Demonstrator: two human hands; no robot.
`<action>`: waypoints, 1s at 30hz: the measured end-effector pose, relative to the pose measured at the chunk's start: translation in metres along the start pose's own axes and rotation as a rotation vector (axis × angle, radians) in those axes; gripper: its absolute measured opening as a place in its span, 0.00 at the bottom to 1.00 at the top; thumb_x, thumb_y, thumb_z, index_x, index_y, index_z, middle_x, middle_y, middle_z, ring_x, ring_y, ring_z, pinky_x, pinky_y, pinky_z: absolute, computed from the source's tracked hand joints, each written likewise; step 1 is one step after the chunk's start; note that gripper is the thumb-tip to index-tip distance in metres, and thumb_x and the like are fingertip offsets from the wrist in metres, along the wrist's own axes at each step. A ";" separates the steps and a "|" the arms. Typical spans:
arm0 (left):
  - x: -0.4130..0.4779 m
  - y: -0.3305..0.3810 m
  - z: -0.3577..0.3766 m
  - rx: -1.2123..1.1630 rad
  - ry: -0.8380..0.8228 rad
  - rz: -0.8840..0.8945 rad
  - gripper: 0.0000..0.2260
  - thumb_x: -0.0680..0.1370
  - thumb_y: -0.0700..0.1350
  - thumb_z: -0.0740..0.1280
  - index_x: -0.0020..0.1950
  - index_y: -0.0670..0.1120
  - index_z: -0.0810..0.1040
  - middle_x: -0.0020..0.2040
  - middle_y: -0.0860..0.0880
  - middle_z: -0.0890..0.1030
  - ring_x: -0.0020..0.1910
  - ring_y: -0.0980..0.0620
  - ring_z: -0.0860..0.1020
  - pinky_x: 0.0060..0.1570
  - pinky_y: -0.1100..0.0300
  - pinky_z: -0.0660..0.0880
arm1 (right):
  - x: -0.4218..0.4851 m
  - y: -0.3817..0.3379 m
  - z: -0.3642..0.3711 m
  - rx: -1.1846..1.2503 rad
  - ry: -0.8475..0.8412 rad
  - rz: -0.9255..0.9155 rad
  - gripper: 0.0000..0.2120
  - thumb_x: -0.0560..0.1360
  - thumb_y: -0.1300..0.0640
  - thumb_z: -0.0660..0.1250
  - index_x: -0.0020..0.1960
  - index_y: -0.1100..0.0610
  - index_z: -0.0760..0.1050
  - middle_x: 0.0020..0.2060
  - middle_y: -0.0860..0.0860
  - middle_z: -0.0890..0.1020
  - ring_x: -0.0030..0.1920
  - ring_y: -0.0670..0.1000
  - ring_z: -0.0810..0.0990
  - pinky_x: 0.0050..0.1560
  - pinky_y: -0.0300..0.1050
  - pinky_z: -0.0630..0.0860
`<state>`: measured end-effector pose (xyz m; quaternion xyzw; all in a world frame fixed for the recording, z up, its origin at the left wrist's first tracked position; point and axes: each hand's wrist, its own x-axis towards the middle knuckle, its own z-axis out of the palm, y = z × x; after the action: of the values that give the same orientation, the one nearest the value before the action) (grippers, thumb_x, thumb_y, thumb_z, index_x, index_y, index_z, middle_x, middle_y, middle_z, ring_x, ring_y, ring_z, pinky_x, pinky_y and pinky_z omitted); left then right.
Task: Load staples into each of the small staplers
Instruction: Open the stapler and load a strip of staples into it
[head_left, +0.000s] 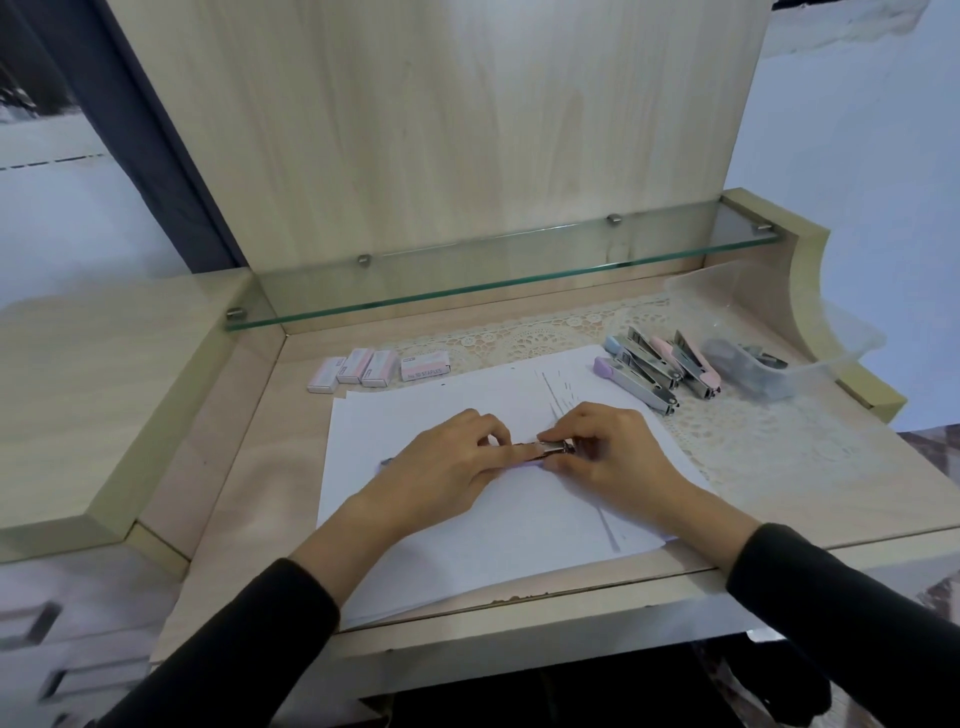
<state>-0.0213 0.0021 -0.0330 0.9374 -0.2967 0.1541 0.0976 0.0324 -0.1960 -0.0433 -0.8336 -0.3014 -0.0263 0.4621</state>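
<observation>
A small stapler (540, 451) with a metal top lies on white paper sheets (467, 519) in the middle of the desk. My left hand (441, 467) holds its left part with curled fingers. My right hand (602, 447) pinches its right end with fingertips and thumb. Much of the stapler is hidden under my fingers. Several more small staplers (654, 366), purple, blue and pink, lie together at the back right. Several pink and white staple boxes (379, 368) sit in a row at the back left of the paper.
A clear plastic tub (810, 364) with dark items inside stands at the far right on a lace mat (753, 436). A glass shelf (493, 280) spans the back above the desk. A raised wooden ledge (104, 389) borders the left.
</observation>
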 end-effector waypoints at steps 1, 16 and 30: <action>0.001 0.000 -0.001 0.012 -0.014 0.003 0.16 0.77 0.47 0.55 0.61 0.54 0.75 0.45 0.48 0.78 0.39 0.50 0.73 0.29 0.55 0.76 | 0.000 0.000 0.000 -0.002 0.005 -0.010 0.07 0.64 0.63 0.75 0.42 0.57 0.83 0.34 0.48 0.79 0.34 0.42 0.74 0.34 0.28 0.66; 0.004 -0.007 -0.005 0.071 0.022 0.092 0.12 0.75 0.44 0.60 0.54 0.48 0.80 0.39 0.49 0.80 0.36 0.51 0.74 0.30 0.61 0.73 | 0.001 -0.003 0.000 0.014 0.015 -0.031 0.05 0.64 0.63 0.75 0.41 0.59 0.83 0.31 0.42 0.75 0.33 0.38 0.73 0.33 0.27 0.65; -0.005 0.002 0.008 -0.127 0.371 -0.044 0.08 0.72 0.48 0.69 0.46 0.46 0.79 0.38 0.49 0.83 0.36 0.57 0.77 0.33 0.61 0.76 | 0.001 -0.002 0.000 0.004 0.020 -0.060 0.05 0.64 0.64 0.75 0.40 0.60 0.82 0.32 0.47 0.77 0.33 0.37 0.73 0.33 0.27 0.65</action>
<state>-0.0250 0.0008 -0.0416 0.8911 -0.2623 0.3031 0.2128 0.0325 -0.1944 -0.0421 -0.8230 -0.3217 -0.0479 0.4656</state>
